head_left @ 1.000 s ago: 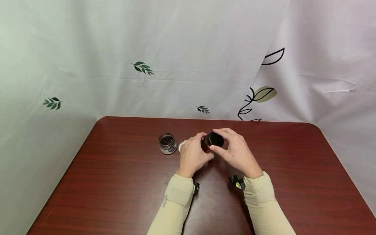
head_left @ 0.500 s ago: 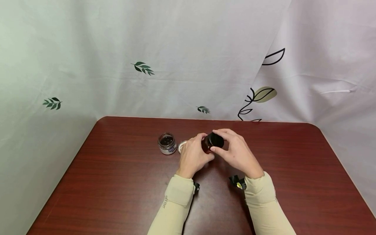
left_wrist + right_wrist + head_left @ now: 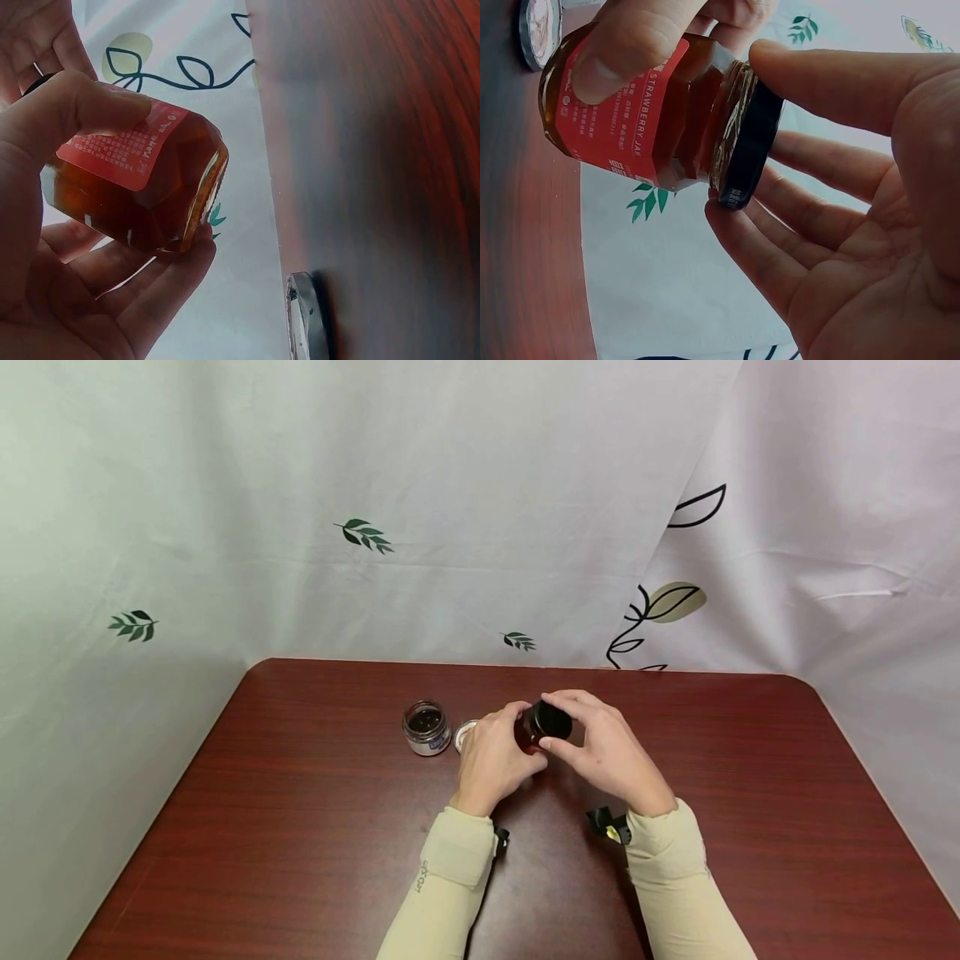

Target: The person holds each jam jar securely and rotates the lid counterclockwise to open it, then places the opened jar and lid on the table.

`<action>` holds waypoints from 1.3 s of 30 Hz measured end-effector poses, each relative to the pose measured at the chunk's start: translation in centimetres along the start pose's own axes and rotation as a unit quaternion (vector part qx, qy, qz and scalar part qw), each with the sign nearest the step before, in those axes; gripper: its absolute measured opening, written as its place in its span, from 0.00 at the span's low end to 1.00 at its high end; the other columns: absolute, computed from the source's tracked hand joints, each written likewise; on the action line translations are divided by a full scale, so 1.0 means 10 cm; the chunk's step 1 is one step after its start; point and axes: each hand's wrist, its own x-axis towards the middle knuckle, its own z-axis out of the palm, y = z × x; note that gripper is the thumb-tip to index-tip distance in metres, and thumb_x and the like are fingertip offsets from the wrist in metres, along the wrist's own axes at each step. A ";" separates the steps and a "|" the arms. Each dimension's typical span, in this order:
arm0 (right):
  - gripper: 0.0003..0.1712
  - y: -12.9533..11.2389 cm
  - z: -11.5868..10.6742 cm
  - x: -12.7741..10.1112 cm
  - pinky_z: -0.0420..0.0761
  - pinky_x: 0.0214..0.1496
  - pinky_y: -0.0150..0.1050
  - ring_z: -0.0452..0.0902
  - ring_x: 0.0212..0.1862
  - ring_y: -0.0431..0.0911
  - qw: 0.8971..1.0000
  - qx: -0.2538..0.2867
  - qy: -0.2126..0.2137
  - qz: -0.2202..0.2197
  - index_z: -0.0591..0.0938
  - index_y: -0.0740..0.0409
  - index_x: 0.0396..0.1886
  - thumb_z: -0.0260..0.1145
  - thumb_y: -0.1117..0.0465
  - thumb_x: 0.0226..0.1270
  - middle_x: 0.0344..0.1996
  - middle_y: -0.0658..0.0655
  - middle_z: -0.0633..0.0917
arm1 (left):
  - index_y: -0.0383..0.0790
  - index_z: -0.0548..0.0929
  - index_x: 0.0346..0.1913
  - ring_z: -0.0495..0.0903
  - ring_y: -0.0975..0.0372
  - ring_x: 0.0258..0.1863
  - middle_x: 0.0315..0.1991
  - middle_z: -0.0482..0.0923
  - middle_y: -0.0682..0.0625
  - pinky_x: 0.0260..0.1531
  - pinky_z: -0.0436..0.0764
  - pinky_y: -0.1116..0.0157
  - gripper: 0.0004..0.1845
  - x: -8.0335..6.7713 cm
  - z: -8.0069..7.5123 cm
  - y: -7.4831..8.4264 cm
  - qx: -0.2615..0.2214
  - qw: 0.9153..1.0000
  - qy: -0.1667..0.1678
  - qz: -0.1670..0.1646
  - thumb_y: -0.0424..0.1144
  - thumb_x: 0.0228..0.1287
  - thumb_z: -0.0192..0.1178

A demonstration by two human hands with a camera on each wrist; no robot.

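A faceted glass jar of strawberry jam point(image 3: 682, 127), with a red label point(image 3: 124, 154) and reddish-brown contents, is held tilted above the table. My left hand point(image 3: 495, 756) grips its body, the thumb point(image 3: 622, 56) lying across the label and the fingers under the far side. On the jar's mouth sits a black lid point(image 3: 751, 150). My right hand point(image 3: 607, 747) holds this lid by its edge, thumb on one side and fingertips on the other. In the head view, the hands cover much of the jar body.
Left of my hands stands an uncovered glass jar point(image 3: 427, 727) with dark contents and a pale label. A loose lid point(image 3: 462, 737), white inside, lies between it and my left hand, partly hidden. The red-brown table point(image 3: 315, 827) meets a white leaf-printed curtain point(image 3: 450, 485) behind.
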 end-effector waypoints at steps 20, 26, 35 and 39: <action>0.33 0.02 -0.02 0.00 0.74 0.64 0.49 0.75 0.62 0.49 0.999 0.004 -0.015 -0.029 0.78 0.64 0.64 0.76 0.66 0.58 0.60 0.57 0.80 | 0.45 0.82 0.55 0.84 0.58 0.38 0.39 0.85 0.51 0.34 0.81 0.59 0.32 0.01 0.01 -0.03 -0.002 1.000 -0.007 0.011 0.45 0.41 0.75; 0.33 0.02 -0.02 -0.01 0.73 0.64 0.48 0.75 0.63 0.48 0.999 0.007 -0.016 -0.032 0.78 0.63 0.64 0.76 0.67 0.58 0.60 0.56 0.79 | 0.44 0.82 0.55 0.84 0.59 0.38 0.39 0.85 0.51 0.34 0.81 0.59 0.32 0.00 0.01 -0.03 -0.004 1.000 -0.009 0.013 0.45 0.41 0.75; 0.33 0.01 -0.04 -0.01 0.73 0.64 0.49 0.75 0.64 0.49 0.999 -0.004 -0.021 -0.028 0.79 0.62 0.65 0.76 0.68 0.57 0.62 0.56 0.79 | 0.45 0.82 0.56 0.84 0.59 0.38 0.39 0.85 0.51 0.34 0.81 0.60 0.32 0.00 0.01 -0.03 -0.005 1.000 -0.013 0.010 0.45 0.42 0.75; 0.33 0.01 -0.04 -0.02 0.73 0.65 0.49 0.74 0.65 0.50 0.999 -0.001 -0.024 -0.028 0.79 0.63 0.64 0.76 0.68 0.57 0.62 0.57 0.79 | 0.44 0.82 0.56 0.84 0.59 0.38 0.40 0.85 0.51 0.34 0.81 0.60 0.32 0.01 0.01 -0.03 -0.004 1.000 -0.015 0.010 0.45 0.42 0.75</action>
